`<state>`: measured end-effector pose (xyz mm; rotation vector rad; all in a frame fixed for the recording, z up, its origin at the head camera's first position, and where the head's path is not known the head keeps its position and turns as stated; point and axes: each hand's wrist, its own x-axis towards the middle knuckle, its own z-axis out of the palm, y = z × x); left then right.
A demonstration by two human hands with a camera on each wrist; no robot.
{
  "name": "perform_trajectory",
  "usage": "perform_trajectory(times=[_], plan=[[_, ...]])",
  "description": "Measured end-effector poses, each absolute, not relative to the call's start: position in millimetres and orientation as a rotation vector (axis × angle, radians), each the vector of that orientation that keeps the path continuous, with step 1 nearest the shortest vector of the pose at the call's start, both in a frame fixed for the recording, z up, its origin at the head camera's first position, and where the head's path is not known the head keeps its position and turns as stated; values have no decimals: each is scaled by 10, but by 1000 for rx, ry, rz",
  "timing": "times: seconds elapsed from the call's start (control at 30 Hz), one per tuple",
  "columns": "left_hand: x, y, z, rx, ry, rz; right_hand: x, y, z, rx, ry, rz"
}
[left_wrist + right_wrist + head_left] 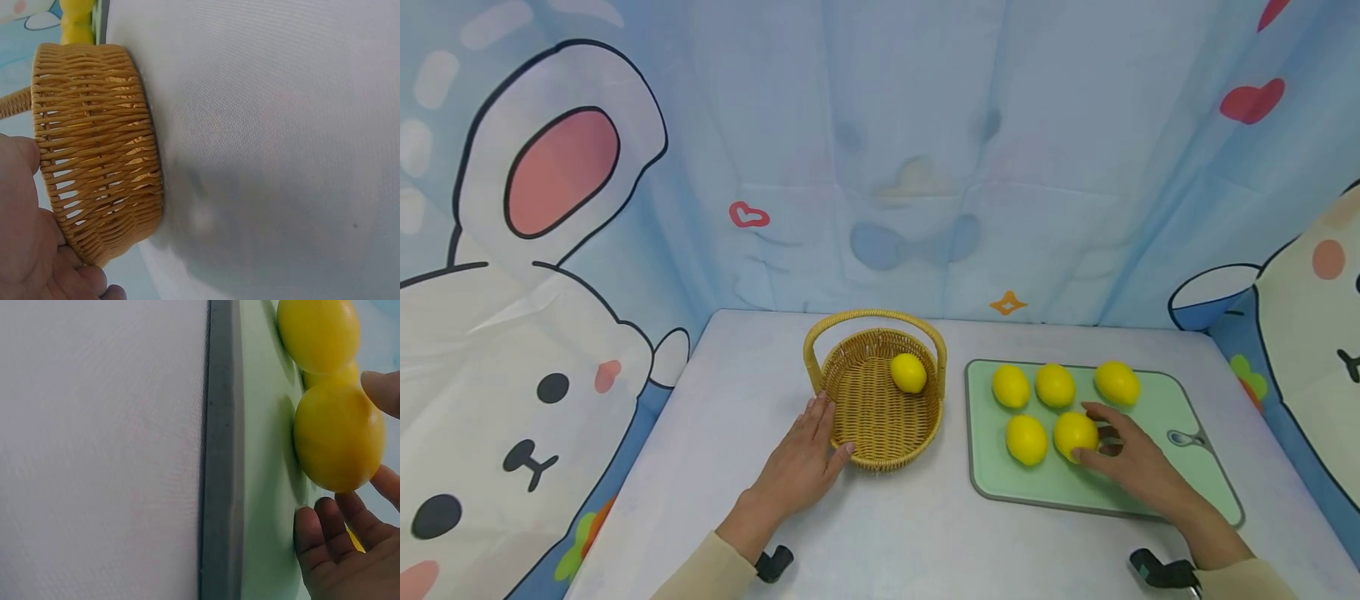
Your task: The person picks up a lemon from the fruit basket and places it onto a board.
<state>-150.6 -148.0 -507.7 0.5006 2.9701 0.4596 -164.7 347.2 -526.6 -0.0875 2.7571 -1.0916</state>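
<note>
My left hand (802, 457) rests against the near left side of a round wicker basket (886, 460) with an arched handle, fingers fairly straight and thumb at the rim. Inside the basket lies one lemon (908, 373). In the left wrist view the thumb and fingertips touch the woven side (100, 150). Over on the green cutting board (1000, 483), my right hand (1131, 458) has thumb and fingers curved round the near right lemon (1073, 435). The right wrist view shows the thumb on this lemon (337, 437) and fingers at its other side.
Several more lemons sit on the board: one left of the gripped lemon (1026, 440), others in a back row (1056, 386). The grey-edged board lies right of the basket on a white table (895, 533). Behind hangs a blue cartoon curtain (910, 150).
</note>
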Motion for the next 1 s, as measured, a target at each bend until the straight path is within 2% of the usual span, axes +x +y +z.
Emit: perform_trajectory(times=[0.27, 0.57, 1.0], plan=[[-1509, -1471, -5075, 506, 2974, 447, -1591, 3362, -5130, -175, 2997, -1218], [-1504, -1473, -5070, 516, 2972, 450, -1550, 2990, -4861, -290, 3079, -1389], [-1500, -1467, -5047, 495, 2966, 453, -1594, 2175, -4698, -728, 2877, -1642]])
